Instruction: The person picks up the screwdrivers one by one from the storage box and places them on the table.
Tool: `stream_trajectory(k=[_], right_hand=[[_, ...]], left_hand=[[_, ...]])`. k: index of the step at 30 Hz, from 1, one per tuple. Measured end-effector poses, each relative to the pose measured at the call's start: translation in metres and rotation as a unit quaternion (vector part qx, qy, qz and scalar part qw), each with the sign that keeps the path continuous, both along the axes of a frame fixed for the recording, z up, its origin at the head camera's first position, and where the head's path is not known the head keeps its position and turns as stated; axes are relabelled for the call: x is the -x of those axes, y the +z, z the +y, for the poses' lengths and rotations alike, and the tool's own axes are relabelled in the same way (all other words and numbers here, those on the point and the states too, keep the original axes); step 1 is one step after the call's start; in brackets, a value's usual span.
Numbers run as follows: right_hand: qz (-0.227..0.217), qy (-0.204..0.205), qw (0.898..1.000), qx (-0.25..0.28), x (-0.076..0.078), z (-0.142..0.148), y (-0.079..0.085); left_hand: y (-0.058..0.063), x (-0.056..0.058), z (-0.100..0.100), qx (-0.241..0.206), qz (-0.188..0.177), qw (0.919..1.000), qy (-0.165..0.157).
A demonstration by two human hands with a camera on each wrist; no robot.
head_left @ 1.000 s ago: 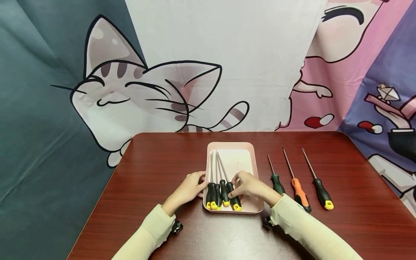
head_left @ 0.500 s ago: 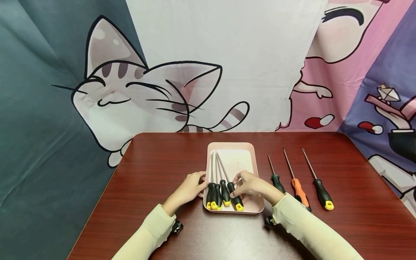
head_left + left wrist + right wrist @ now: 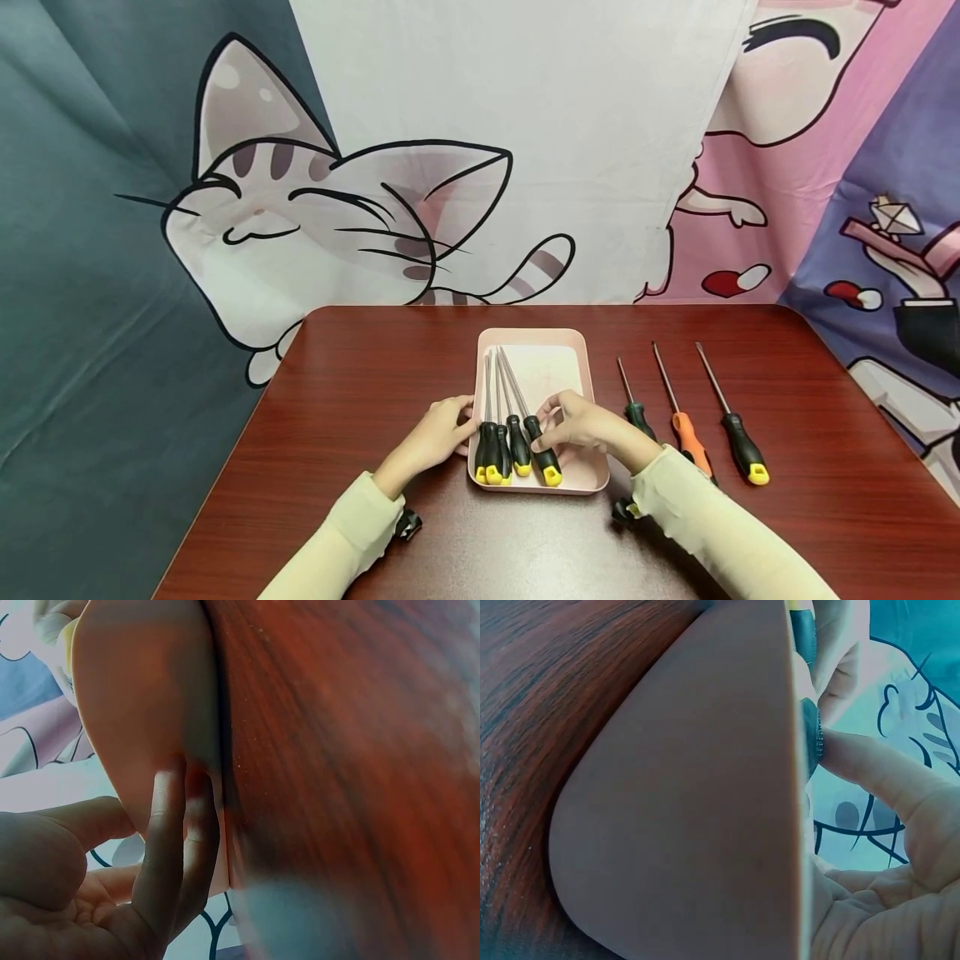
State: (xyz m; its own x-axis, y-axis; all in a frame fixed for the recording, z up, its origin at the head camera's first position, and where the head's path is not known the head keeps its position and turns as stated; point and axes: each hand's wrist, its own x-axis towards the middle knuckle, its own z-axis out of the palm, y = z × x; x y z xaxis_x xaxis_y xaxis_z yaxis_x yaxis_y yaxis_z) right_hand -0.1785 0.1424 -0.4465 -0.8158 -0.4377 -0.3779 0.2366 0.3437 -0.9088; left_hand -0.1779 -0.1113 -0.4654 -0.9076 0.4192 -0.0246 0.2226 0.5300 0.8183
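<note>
Inside the pale pink tray (image 3: pixel 558 367) several screwdrivers (image 3: pixel 492 450) with black handles and yellow ends lie bunched at the left, shafts toward the far side. My left hand (image 3: pixel 438 429) holds the tray's left edge; in the left wrist view its thumb is at the rim and its fingers (image 3: pixel 165 825) press the outer wall. My right hand (image 3: pixel 581 423) pinches the black handle of the rightmost screwdriver (image 3: pixel 550 468) in the tray, thumb on the near side. The right wrist view shows the thumb against that handle (image 3: pixel 812 739), with the tray wall hiding most of the fingers.
Right of the tray, three screwdrivers lie spaced out on the dark red table (image 3: pixel 375 358): a green one (image 3: pixel 636 417), an orange one (image 3: pixel 688 437) partly behind the right sleeve, and a black-and-yellow one (image 3: pixel 745 450). A printed cloth (image 3: pixel 600 100) hangs behind the table.
My right hand has shifted slightly right, and the handle of the rightmost screwdriver in the tray has moved a little right with it. The left hand and the tray stay put.
</note>
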Motion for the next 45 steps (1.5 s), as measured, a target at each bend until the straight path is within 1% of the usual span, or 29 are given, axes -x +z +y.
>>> stream_trajectory(k=[6, 11, 17, 22, 31, 37, 45], right_hand=[[-0.022, 0.0, 1.0, 0.021, 0.0, 0.003, 0.006], [-0.024, 0.007, 0.999, 0.034, 0.001, 0.008, 0.008], [-0.035, 0.018, 0.998, 0.056, 0.001, 0.012, 0.009], [-0.045, 0.014, 0.996, 0.07, 0.002, 0.015, 0.01], [-0.039, 0.022, 0.995, 0.089, 0.002, 0.026, 0.012], [-0.045, 0.031, 0.992, 0.117, 0.003, 0.033, 0.011], [-0.072, 0.042, 0.983, 0.162, 0.003, 0.039, 0.011]], left_hand=[[0.0, -0.001, 0.0, 0.001, 0.002, 1.0, -0.002], [0.0, -0.001, 0.0, -0.003, 0.001, 1.0, -0.003], [0.0, -0.001, 0.0, 0.003, 0.005, 1.0, -0.004], [0.001, -0.001, 0.0, 0.0, 0.006, 1.0, -0.002], [0.0, -0.001, 0.001, -0.006, -0.001, 1.0, 0.001], [-0.001, -0.001, 0.001, -0.004, 0.004, 1.0, -0.004], [-0.002, 0.0, 0.0, -0.001, 0.005, 1.0, -0.003]])
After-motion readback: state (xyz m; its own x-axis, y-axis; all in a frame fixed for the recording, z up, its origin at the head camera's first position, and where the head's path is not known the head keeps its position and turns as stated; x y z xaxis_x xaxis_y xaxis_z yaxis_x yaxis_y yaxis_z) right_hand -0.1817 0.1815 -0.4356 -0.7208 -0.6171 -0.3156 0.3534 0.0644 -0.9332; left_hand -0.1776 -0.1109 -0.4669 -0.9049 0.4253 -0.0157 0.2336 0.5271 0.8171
